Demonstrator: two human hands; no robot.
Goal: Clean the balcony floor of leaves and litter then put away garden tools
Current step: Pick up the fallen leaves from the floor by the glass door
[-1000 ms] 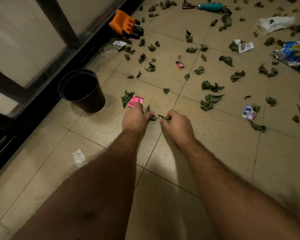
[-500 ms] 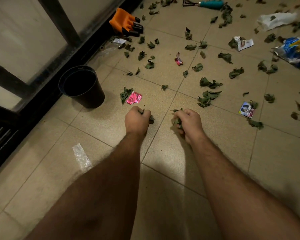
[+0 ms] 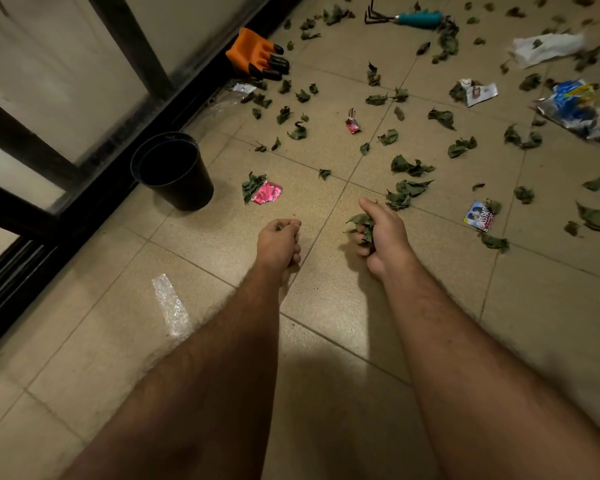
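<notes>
Clearly the clean-up is at an early stage. The left hand (image 3: 279, 242) is curled into a fist over the tiled floor (image 3: 94, 341), with only a sliver of green showing between its fingers, so it seems to grip a small scrap of leaf. The right hand (image 3: 381, 233) is closed around a visible bunch of leaves (image 3: 362, 225). A black pot (image 3: 174, 171) stands near the railing, just left of the hands; I cannot tell whether anything lies inside it. Nearly everything is left: leaves scatter across the far tiles, a pink wrapper (image 3: 269, 194) lies just ahead, a clear plastic scrap (image 3: 170, 306) lies beside the left forearm, and more packets and paper sit to the right. The tools are not put away either: an orange clawed glove (image 3: 253, 53) rests by the railing and a teal-handled hand rake (image 3: 406, 18) lies at the far edge.
</notes>
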